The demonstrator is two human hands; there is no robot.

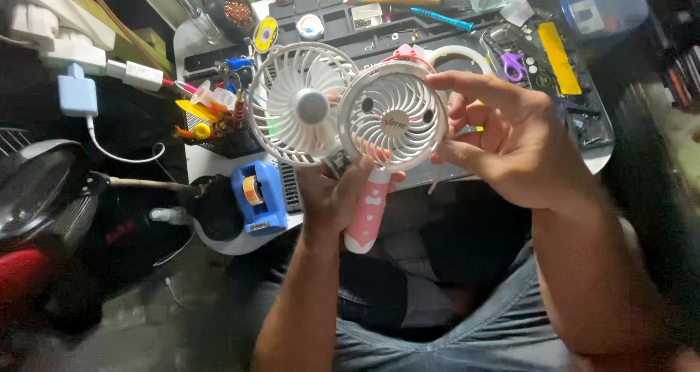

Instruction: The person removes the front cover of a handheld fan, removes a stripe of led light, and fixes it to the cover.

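Observation:
A small hand-held fan (394, 115) with a white round grille and a pink-and-white handle (367, 215) is held up in front of me. My left hand (332, 197) grips it at the top of the handle. My right hand (510, 142) holds the grille's right edge, fingers curled over the rim. Just behind it on the left stands a second white fan (295, 102) with a round cage, its lower part hidden by my left hand, so I cannot tell whether it is held.
A cluttered white worktable (200, 164) carries a blue tape dispenser (259, 193), a holder of tools (215, 120), purple scissors (512, 64), a yellow strip (560, 57) and a dark tray. A black floor fan (44, 190) and white chargers (76, 95) lie left.

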